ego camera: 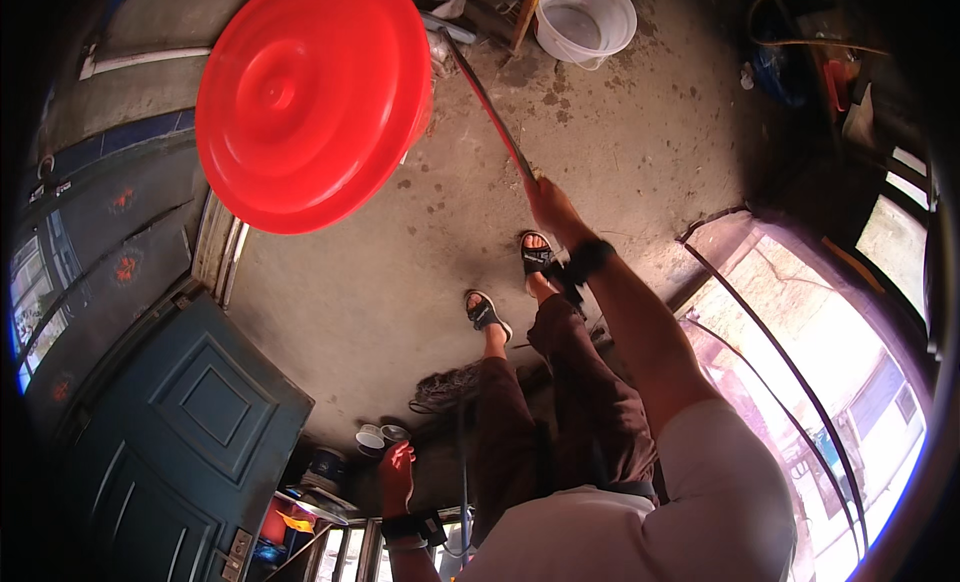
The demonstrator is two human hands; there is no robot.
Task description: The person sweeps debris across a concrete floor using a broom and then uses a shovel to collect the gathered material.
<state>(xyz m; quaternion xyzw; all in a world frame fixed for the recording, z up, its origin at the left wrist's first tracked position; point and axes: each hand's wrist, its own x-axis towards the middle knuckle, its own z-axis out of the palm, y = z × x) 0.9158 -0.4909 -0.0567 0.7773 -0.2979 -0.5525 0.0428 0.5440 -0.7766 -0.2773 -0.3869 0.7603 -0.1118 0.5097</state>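
Note:
My right hand grips the end of a long thin handle, dark with a red side, which slants away across the concrete floor. Its far end is close to a pale bar-shaped piece; I cannot tell whether they are joined. To the left of the handle is a big red plastic lid, apparently on a red container mostly hidden beneath it. My left hand hangs low at my side with nothing in it, its fingers slightly bent and apart. Small round containers are on the floor beyond it.
A white plastic bucket stands at the far side, beside a wooden post. At left is a blue-grey panelled door, ajar. A dark bundle lies near my feet. Bright sheeting with dark bars borders the right side.

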